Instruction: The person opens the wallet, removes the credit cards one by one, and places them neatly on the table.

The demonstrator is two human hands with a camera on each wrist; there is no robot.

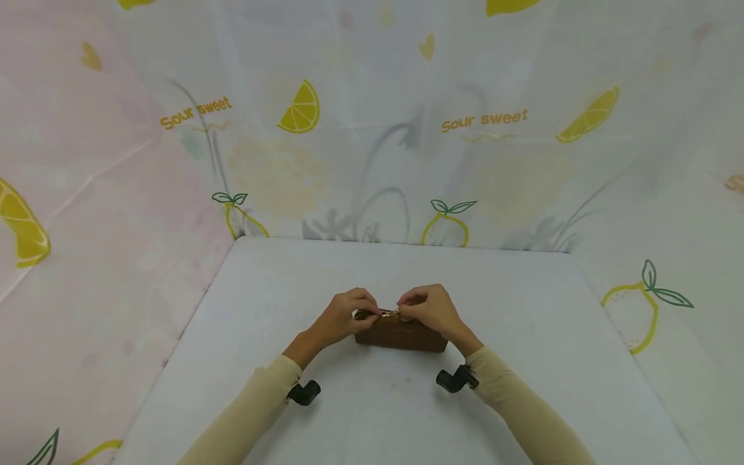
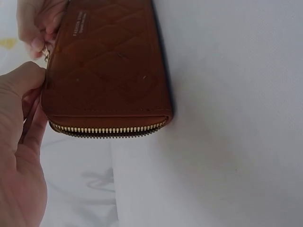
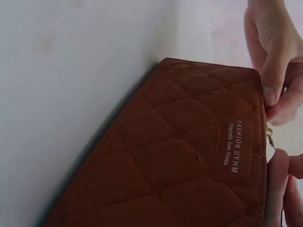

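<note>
From where I stand, the brown quilted wallet (image 1: 401,337) is upright on its long lower edge in the middle of the white bench (image 1: 372,420), its printed label (image 3: 233,146) toward the person. The left hand (image 1: 343,316) pinches the top edge, left of the middle, with thumb on the near face and the fingers behind, hardly any gap between them beyond the wallet's own thickness. The right hand (image 1: 433,310) has its fingers closed to a small pinch at the tip of the gold zip pull (image 3: 270,132), just to the right of the left thumb. At the left end the zip teeth (image 2: 111,129) stand apart in two rows, leaving a narrow slit.

I'd judge the wallet light, with padded sides that give a little and a smooth, faintly glossy skin that could slide under a loose grip. Nothing about it looks fragile. The firm place to hold is the top edge close by the zip; the pull, being small and slick metal, asks for a tight fingertip pinch.
</note>
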